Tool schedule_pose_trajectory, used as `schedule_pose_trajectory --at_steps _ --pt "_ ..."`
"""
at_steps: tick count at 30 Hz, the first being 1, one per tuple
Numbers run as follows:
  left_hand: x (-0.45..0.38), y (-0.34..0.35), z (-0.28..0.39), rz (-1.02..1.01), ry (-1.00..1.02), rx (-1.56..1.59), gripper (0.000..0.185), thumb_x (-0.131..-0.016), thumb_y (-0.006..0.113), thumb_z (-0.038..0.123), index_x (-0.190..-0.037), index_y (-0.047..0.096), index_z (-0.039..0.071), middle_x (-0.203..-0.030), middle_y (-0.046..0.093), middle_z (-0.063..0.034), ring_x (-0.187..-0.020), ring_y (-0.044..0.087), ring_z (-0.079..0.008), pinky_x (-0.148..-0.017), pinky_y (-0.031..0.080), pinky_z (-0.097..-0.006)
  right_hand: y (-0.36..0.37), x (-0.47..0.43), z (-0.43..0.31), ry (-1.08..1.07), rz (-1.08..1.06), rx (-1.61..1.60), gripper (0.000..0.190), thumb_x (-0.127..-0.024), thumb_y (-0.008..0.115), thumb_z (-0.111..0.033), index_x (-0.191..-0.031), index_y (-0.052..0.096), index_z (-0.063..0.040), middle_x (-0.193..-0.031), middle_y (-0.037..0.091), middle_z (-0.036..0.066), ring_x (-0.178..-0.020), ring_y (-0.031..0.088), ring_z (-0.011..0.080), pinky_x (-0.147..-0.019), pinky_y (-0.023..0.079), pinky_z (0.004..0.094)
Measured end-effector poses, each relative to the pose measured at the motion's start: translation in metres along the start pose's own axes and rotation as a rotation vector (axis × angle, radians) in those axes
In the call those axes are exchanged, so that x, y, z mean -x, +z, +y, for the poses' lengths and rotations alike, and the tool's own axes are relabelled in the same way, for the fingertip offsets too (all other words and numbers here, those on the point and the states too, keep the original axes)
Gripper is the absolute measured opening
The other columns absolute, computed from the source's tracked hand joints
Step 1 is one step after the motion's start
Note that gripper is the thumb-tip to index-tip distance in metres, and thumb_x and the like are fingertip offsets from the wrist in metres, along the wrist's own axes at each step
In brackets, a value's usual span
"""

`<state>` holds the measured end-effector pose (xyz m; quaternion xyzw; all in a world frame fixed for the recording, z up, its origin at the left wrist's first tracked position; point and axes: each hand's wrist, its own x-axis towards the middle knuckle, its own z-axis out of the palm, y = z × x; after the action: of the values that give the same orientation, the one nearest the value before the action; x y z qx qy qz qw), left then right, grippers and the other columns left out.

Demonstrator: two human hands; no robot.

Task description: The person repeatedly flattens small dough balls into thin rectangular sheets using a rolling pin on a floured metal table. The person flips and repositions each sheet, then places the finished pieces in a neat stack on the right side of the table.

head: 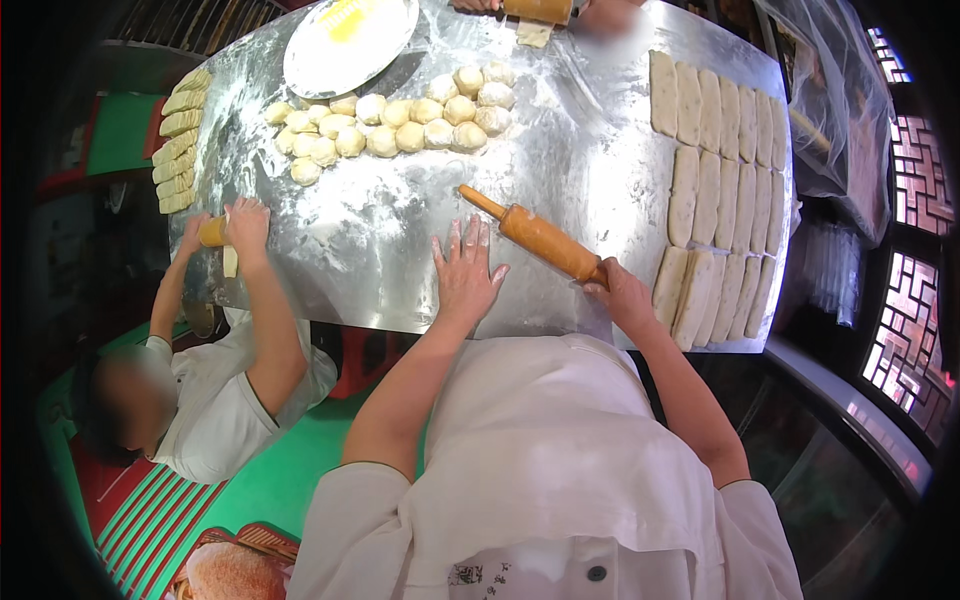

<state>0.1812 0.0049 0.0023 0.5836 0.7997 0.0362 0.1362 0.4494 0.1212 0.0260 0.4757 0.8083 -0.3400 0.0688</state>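
Note:
My right hand (pixel 628 296) grips the near handle of a wooden rolling pin (pixel 551 241), which lies slantwise over the metal table (pixel 360 277). The pin's other handle points away to the upper left. My left hand (pixel 466 274) is spread on or just above the tabletop, left of the pin, with flour on its fingers and nothing in it. Beyond both hands sits a cluster of round dough balls (pixel 410 136). To the right of my right hand, flat dough strips (pixel 703 196) with darker flecks are laid out in rows.
At the left, a person (pixel 225 405) rolls a dough piece (pixel 229 261) with a pin. Another person's hands (pixel 604 19) work a second rolling pin (pixel 537 9) at the far edge. A white oval plate (pixel 351 56) holds something yellow. Pleated dough pieces (pixel 178 144) line the left edge.

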Motion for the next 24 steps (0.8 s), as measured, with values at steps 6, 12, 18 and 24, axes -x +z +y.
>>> schedule_pose_trajectory --at_steps 6,12,18,24 --pt "-0.017 -0.006 -0.008 0.032 0.011 0.089 0.074 -0.092 0.067 0.039 -0.152 0.042 0.004 -0.164 0.031 -0.0126 -0.154 0.018 -0.0357 -0.122 0.01 -0.0625 -0.001 -0.021 -0.029 -0.066 0.11 -0.007 0.054 -0.095 0.065 -0.047 -0.131 0.05 -0.01 -0.088 0.073 0.014 -0.084 0.071 0.0338 -0.073 0.055 0.0449" --pt "0.01 -0.055 -0.08 0.36 -0.12 0.347 0.065 -0.094 0.064 0.021 -0.154 0.041 0.008 -0.165 0.031 -0.0113 -0.155 0.02 -0.0342 -0.123 0.006 -0.0586 -0.01 -0.028 -0.076 -0.224 0.019 0.074 0.053 -0.096 0.06 -0.056 -0.123 0.053 -0.01 -0.073 0.07 0.01 -0.066 0.069 0.032 -0.058 0.054 0.0432" --pt "0.009 -0.028 -0.135 0.175 -0.087 -0.03 0.065 -0.096 0.063 0.03 -0.154 0.042 0.01 -0.166 0.03 -0.0085 -0.152 0.025 -0.0347 -0.121 0.009 -0.0633 0.05 -0.051 -0.102 -0.338 -0.154 0.291 0.057 -0.099 0.045 -0.063 -0.107 0.056 -0.008 -0.07 0.069 0.016 -0.063 0.069 0.0335 -0.058 0.054 0.0442" --pt "-0.034 -0.028 -0.134 0.183 -0.209 -0.006 0.064 -0.097 0.06 0.036 -0.153 0.043 0.012 -0.166 0.028 -0.0085 -0.152 0.026 -0.0333 -0.121 0.012 -0.0634 0.038 -0.106 -0.097 -0.217 0.276 0.198 0.039 -0.105 0.048 -0.04 -0.087 0.061 -0.008 -0.068 0.068 0.015 -0.062 0.067 0.0353 -0.056 0.053 0.0461"
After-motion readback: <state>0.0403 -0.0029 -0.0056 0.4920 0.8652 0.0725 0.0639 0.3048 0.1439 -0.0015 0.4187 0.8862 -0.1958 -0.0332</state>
